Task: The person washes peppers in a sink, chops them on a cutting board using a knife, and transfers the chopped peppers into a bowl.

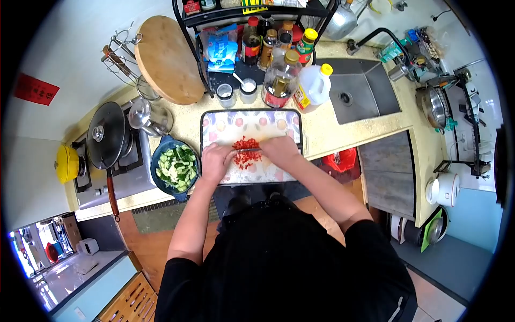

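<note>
Chopped red pieces (247, 159) lie in a small heap on the patterned cutting board (214, 122). A knife (247, 149) crosses the heap, seen nearly edge-on between my hands. My right hand (277, 151) is closed round its handle end. At the blade's other end, my left hand (217, 162) has its fingers bent and pressed together against the knife. Left of the board, a dark blue bowl (154, 170) holds cut green cucumber pieces (177, 167) with pale chopped bits on top.
Behind the board are two small jars (226, 95), a large bottle (281, 80) and a white jug (313, 88). A lidded pan (107, 134) stands on the stove at left. The sink (365, 91) is at right; a round wooden board (167, 60) leans at back left.
</note>
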{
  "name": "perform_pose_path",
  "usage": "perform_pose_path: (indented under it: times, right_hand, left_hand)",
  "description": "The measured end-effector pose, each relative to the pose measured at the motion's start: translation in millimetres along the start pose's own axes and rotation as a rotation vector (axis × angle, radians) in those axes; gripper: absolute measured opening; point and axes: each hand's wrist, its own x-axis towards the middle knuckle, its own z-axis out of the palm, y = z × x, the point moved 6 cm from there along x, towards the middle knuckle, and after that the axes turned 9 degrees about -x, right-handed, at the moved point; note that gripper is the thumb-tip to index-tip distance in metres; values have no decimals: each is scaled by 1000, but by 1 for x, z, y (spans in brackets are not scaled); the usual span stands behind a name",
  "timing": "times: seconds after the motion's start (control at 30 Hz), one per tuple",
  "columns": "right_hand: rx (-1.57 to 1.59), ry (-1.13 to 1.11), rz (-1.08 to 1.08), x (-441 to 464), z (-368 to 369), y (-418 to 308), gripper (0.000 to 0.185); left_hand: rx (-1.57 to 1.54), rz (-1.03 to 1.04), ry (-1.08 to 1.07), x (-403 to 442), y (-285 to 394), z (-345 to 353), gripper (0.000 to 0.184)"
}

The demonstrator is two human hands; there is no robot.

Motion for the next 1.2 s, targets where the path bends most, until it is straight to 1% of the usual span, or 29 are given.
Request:
perform_pose_path:
  times: [0.13, 0.17, 0.27, 0.3, 0.33, 0.4, 0.43, 0.53, 0.57, 0.67, 0.7, 0.73, 0.8, 0.83, 0.87, 0.93, 0.97, 1.0, 1.03, 1.1, 1.13, 1.17, 1.2]
  right_hand:
    - [35, 34, 51, -3, 0, 11, 34]
    - [38, 34, 65, -10, -1, 7, 33]
    - [-78, -73, -21, 12, -8, -2, 27]
    - [-74, -96, 3, 13, -11, -1, 31]
    - [-19, -49, 25, 7, -5, -1, 31]
    - [70, 68, 61, 2, 3, 13, 33]
    - [95, 84, 78, -1, 9, 17, 33]
    - [32, -10, 43, 7, -7, 9, 34]
    - [25, -15, 42, 14, -15, 10, 34]
    - [59, -55, 83, 12, -29, 5, 34]
    - [89, -59, 113, 9, -35, 8, 34]
    - [123, -66, 145, 5, -40, 9, 34]
    - [265, -95, 276, -9, -40, 12, 37]
    - [341, -96, 334, -14, -34, 14, 38]
    - [417, -99, 392, -19, -25, 17, 39]
    - [679, -76, 437, -23, 10, 22, 38]
    - [814, -74, 475, -26, 29, 22, 36]
    - [947, -73, 512, -29, 31, 16, 36]
    - [1137, -150, 599, -35, 36, 11, 29]
    - [1350, -250, 671, -40, 28, -2, 23]
    - [1455, -302, 708, -43, 26, -9, 21]
    - [1535, -313, 746, -44, 25, -15, 16]
    - [1561, -322, 749, -45, 26, -17, 16]
  left_hand:
    - [64, 84, -82, 17, 20, 1, 13]
    - [74, 59, -65, 17, 22, -1, 12]
    - [-14, 32, 82, 5, -1, -3, 11]
    - [0, 36, 57, 7, -5, -1, 12]
    - [10, 59, 22, 5, -5, 3, 13]
    - [38, 117, -19, 27, 15, -5, 15]
    - [68, 135, -62, 35, 22, -7, 17]
    - [4, 78, -48, 23, -4, 3, 17]
    - [-40, 44, -57, 22, -5, -3, 17]
    - [-56, 44, -35, 24, -1, -13, 17]
    - [-67, 77, -5, 28, 12, -26, 34]
    - [0, 73, 128, 31, 24, -44, 40]
    - [130, 62, 387, 25, 49, -72, 54]
    - [90, -11, 430, 9, 34, -68, 66]
    - [71, -101, 522, -6, 29, -67, 49]
    - [-383, -521, 396, -46, -11, -23, 28]
    - [-629, -693, 322, -62, -17, -3, 23]
    - [-879, -859, 243, -75, -15, 19, 22]
    - [-963, -892, 194, -82, -8, 32, 22]
    - [-1156, -985, 60, -86, 13, 55, 27]
    - [-1182, -1164, -130, -92, 19, 65, 34]
    - [-1263, -1249, -123, -92, 26, 70, 36]
    - [-1344, -1333, -115, -92, 32, 77, 38]
